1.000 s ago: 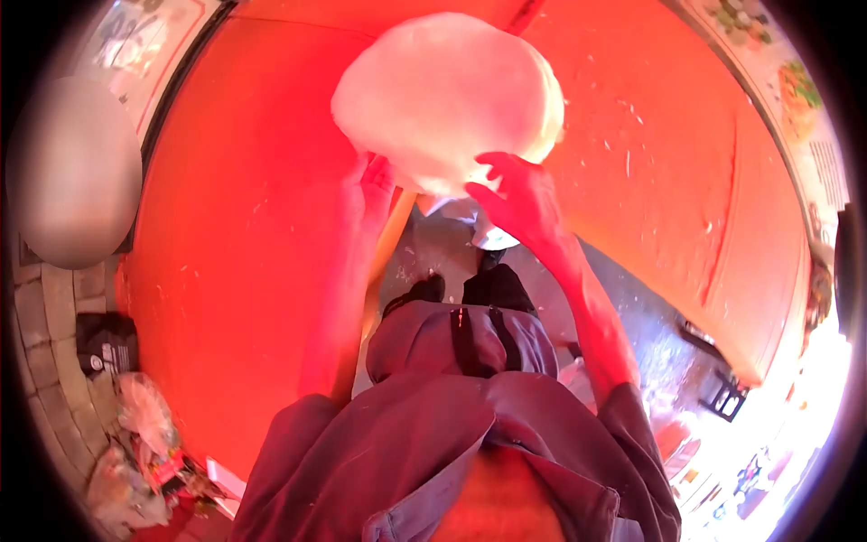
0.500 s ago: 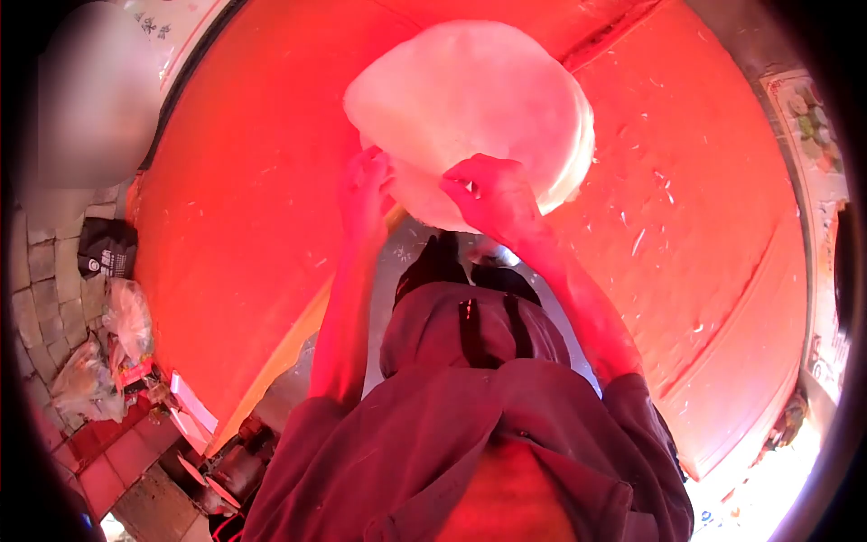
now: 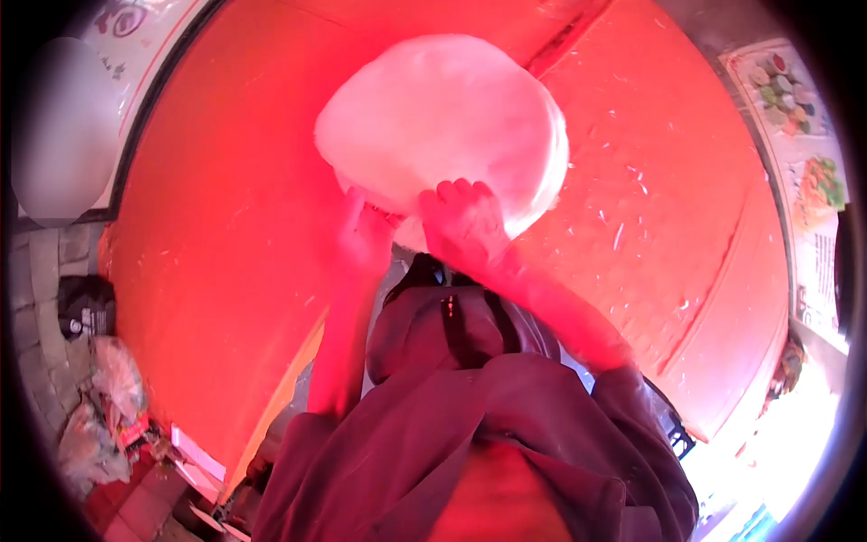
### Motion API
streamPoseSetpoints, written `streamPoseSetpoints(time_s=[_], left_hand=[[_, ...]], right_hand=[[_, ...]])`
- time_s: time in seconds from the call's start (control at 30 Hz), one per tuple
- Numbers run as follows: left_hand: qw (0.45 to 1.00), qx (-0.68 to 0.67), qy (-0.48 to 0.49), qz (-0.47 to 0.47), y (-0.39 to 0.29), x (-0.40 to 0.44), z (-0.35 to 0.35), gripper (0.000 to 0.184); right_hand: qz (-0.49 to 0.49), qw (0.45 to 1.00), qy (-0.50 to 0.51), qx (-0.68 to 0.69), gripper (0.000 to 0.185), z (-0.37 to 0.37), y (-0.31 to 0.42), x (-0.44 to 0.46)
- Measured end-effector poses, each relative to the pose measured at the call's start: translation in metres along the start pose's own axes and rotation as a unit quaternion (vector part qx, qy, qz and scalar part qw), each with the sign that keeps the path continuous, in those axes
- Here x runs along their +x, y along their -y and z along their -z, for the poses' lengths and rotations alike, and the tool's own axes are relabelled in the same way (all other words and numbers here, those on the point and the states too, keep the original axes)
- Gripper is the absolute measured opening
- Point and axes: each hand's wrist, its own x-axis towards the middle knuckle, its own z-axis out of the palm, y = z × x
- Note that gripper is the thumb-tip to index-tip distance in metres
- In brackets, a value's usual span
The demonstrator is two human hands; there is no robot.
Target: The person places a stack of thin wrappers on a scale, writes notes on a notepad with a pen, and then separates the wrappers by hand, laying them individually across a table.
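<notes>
A stack of thin, pale round sheets (image 3: 433,108), perhaps dough or flatbread, sits at the near edge of the red surface. Its layers show along the right side. My right hand (image 3: 465,221) lies at the near edge of the stack, fingers curled closed over the top sheet's rim. To its left, my left hand (image 3: 366,237) pinches the lower left rim; it is slightly blurred, and its fingertips are partly hidden. Strong red light washes out the detail of both hands and the sheets.
The wide red surface (image 3: 217,226) carries scattered white flecks on the right. At left are a dark bag (image 3: 88,305), plastic bags (image 3: 117,375) and grey paving (image 3: 41,316). A board with food pictures (image 3: 784,95) stands at right. A blurred shape covers the upper left.
The view has shifted, so the surroundings slide left and mostly lower. My right hand has turned from a pinch at the rim to fingers curled over the sheet; my left hand stays at the rim.
</notes>
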Motion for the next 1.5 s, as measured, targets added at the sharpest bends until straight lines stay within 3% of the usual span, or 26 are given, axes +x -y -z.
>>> streamPoseSetpoints(time_s=[0.07,0.1,0.17,0.23,0.33,0.37,0.47,0.5,0.53,0.57,0.63,0.67,0.73,0.77,0.83,0.9,0.93,1.0,1.03,1.07,1.17,1.3,1.4,1.5], left_hand=[[0.997,0.038,0.063,0.017,-0.01,-0.003,0.002,0.044],[0.995,0.048,0.082,0.018,-0.015,-0.003,0.004,0.045],[0.994,0.053,0.093,0.015,-0.024,-0.005,0.014,0.046],[0.998,0.029,0.059,-0.001,-0.031,-0.008,0.022,0.044],[1.0,-0.01,0.006,-0.023,-0.04,-0.014,0.035,0.041],[1.0,-0.017,-0.005,-0.024,-0.04,-0.017,0.037,0.041],[0.999,-0.026,-0.023,-0.02,-0.038,-0.02,0.036,0.038],[0.999,-0.028,-0.025,-0.019,-0.037,-0.02,0.033,0.038],[0.999,-0.032,-0.026,-0.019,-0.036,-0.019,0.029,0.037],[0.999,-0.034,-0.024,-0.019,-0.038,-0.019,0.024,0.036],[0.999,-0.034,-0.02,-0.013,-0.039,-0.019,0.015,0.035],[0.999,-0.039,-0.015,-0.01,-0.04,-0.019,0.007,0.034],[0.999,-0.048,0.005,-0.004,-0.043,-0.014,-0.009,0.033],[0.998,-0.056,0.016,-0.001,-0.043,-0.009,-0.019,0.032],[0.998,-0.048,0.036,0.0,-0.045,-0.001,-0.038,0.031],[0.994,0.103,0.039,-0.021,-0.057,-0.005,-0.051,0.033],[0.98,0.191,0.039,-0.036,-0.065,-0.01,-0.057,0.036],[0.983,0.174,0.025,-0.045,-0.064,-0.011,-0.058,0.036],[0.997,0.067,0.011,-0.04,-0.051,-0.007,-0.056,0.035],[0.999,-0.04,-0.002,-0.035,-0.042,-0.005,-0.052,0.034],[0.997,0.045,-0.069,-0.012,-0.036,-0.003,-0.041,0.035],[0.992,0.075,-0.095,-0.021,-0.033,-0.003,-0.029,0.039],[0.993,0.082,-0.082,-0.03,-0.026,0.001,-0.019,0.041],[0.993,0.108,-0.051,-0.025,-0.016,0.006,-0.002,0.044]], right_hand=[[0.002,0.993,0.055,-0.109,0.018,0.028,-0.016,0.018],[-0.018,0.995,0.046,-0.086,0.017,0.044,-0.028,0.026],[-0.097,0.995,-0.016,0.024,0.014,0.091,-0.066,0.039],[-0.206,0.956,-0.109,0.178,0.011,0.144,-0.127,0.044],[-0.304,0.872,-0.254,0.289,0.008,0.218,-0.248,0.019],[-0.308,0.807,-0.311,0.396,0.015,0.227,-0.385,-0.044],[-0.349,0.893,-0.272,0.087,0.043,0.265,-0.394,-0.084],[-0.368,0.9,-0.188,-0.14,0.056,0.275,-0.388,-0.088],[-0.375,0.831,-0.207,-0.354,0.057,0.266,-0.408,-0.103],[-0.344,0.823,-0.222,-0.394,0.058,0.256,-0.395,-0.101],[-0.41,0.837,-0.216,-0.293,0.056,0.204,-0.318,-0.068],[-0.402,0.872,-0.216,-0.179,0.06,0.174,-0.281,-0.052],[-0.336,0.928,-0.092,0.132,0.066,0.107,-0.182,-0.023],[-0.31,0.918,0.0,0.246,0.07,0.079,-0.133,-0.01],[-0.249,0.895,0.128,0.347,0.078,0.042,-0.066,0.015],[-0.184,0.911,0.116,0.351,0.064,0.021,-0.036,0.042],[-0.199,0.89,0.131,0.388,0.061,0.015,-0.04,0.046],[-0.226,0.842,0.163,0.461,0.056,0.002,-0.046,0.051],[-0.261,0.809,0.187,0.492,0.045,0.005,-0.048,0.053],[-0.261,0.799,0.199,0.504,0.043,0.005,-0.052,0.054],[-0.248,0.778,0.196,0.542,0.036,-0.008,-0.062,0.054],[-0.311,0.85,0.182,0.384,0.03,0.0,-0.061,0.063],[-0.22,0.921,0.141,0.289,0.022,-0.001,-0.037,0.062],[-0.155,0.944,0.113,0.267,0.018,-0.009,-0.023,0.061]])
